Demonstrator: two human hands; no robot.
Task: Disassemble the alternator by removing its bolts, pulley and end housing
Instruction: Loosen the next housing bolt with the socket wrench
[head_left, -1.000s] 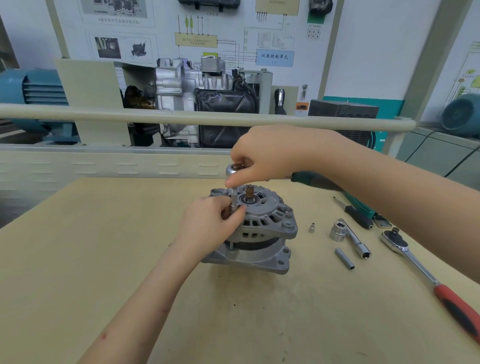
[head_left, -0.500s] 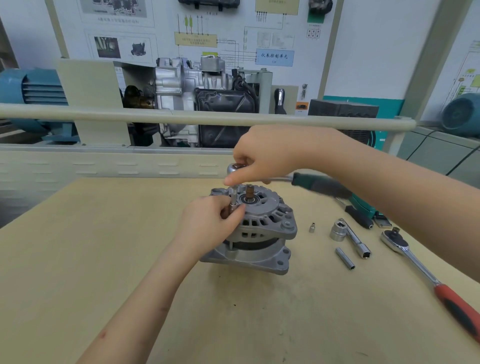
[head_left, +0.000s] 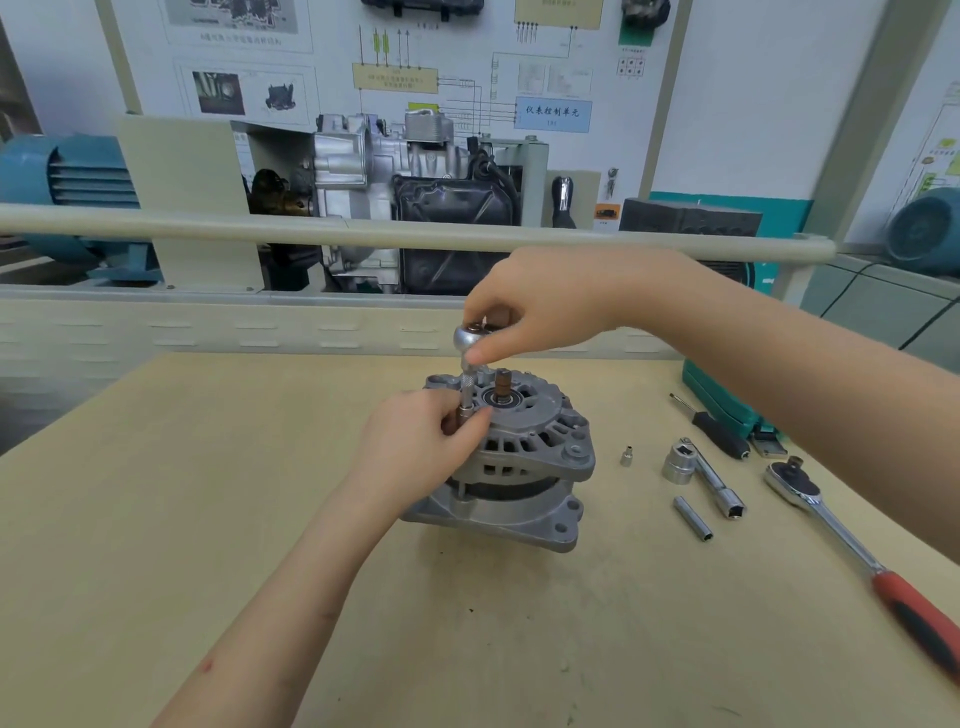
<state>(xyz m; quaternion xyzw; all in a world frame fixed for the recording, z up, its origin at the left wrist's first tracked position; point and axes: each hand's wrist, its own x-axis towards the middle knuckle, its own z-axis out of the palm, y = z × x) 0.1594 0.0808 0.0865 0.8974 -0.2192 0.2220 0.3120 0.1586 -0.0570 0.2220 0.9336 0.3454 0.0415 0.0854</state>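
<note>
The alternator (head_left: 511, 467) stood shaft-up at the centre of the frame on the wooden table (head_left: 156, 519). The left hand (head_left: 421, 447) pinched the socket extension (head_left: 466, 397) standing on the housing's upper left edge. The right hand (head_left: 545, 306) gripped the ratchet head (head_left: 470, 338) atop that extension. At right lay loose sockets (head_left: 678, 465) and a red-handled ratchet (head_left: 852, 556).

Your right hand (head_left: 540, 306) hides the ratchet's handle; your left hand (head_left: 421, 447) covers the bolt; the red-handled ratchet (head_left: 852, 551) runs off frame
</note>
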